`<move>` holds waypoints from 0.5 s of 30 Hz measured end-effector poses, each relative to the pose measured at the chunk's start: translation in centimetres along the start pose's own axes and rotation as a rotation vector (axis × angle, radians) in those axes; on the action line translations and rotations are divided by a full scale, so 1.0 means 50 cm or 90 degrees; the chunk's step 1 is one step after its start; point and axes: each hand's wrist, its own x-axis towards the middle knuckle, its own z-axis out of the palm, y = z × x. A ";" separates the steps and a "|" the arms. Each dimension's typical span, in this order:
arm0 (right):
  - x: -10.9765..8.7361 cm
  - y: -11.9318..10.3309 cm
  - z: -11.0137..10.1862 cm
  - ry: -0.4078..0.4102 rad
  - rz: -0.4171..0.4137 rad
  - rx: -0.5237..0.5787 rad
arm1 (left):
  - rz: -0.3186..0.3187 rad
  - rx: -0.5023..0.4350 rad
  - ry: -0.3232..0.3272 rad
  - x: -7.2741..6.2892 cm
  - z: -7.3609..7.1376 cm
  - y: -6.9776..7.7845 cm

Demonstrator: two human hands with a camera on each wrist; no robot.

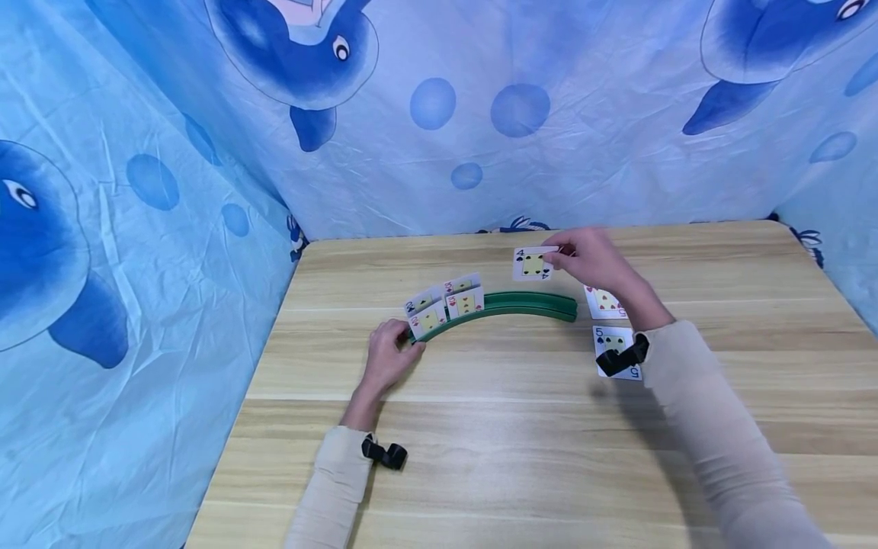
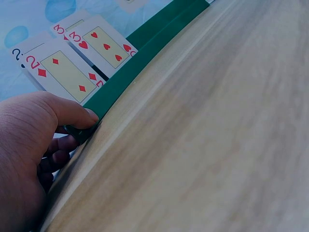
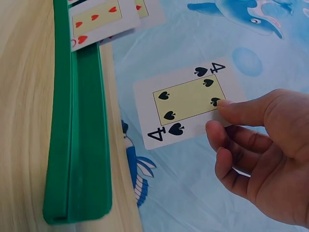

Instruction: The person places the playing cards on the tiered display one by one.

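Playing card (image 1: 531, 264), 4 of spades, likely light, bendy and slick, best held by an edge: the right hand (image 1: 595, 261) pinches its right end, beyond the curved green card holder (image 1: 531, 300), whose left end the left hand (image 1: 387, 355) grips.

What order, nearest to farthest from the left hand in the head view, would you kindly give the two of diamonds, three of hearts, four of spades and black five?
From the left hand:
1. Two of diamonds, left end of the green rack
2. Three of hearts, next along
3. Four of spades, pinched by the right hand
4. Black five, on the table, right
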 end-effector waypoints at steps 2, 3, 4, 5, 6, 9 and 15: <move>0.007 -0.001 0.008 -0.010 -0.005 0.007 | -0.004 -0.003 -0.003 0.000 0.000 0.000; 0.010 -0.002 0.012 -0.014 -0.008 0.010 | -0.005 -0.004 -0.003 -0.001 -0.001 0.000; 0.014 -0.002 0.016 -0.018 -0.010 0.011 | -0.006 -0.006 -0.003 -0.001 -0.001 0.000; 0.017 -0.003 0.020 -0.021 -0.012 0.013 | -0.004 -0.006 -0.002 -0.001 -0.001 0.000; 0.020 -0.003 0.024 -0.025 -0.014 0.014 | -0.004 -0.007 -0.001 -0.001 -0.001 0.000; 0.029 -0.005 0.036 -0.033 -0.017 0.016 | -0.002 -0.008 0.001 -0.002 -0.001 0.000; 0.040 -0.009 0.056 -0.045 -0.006 0.024 | 0.010 -0.004 0.007 -0.001 0.000 -0.001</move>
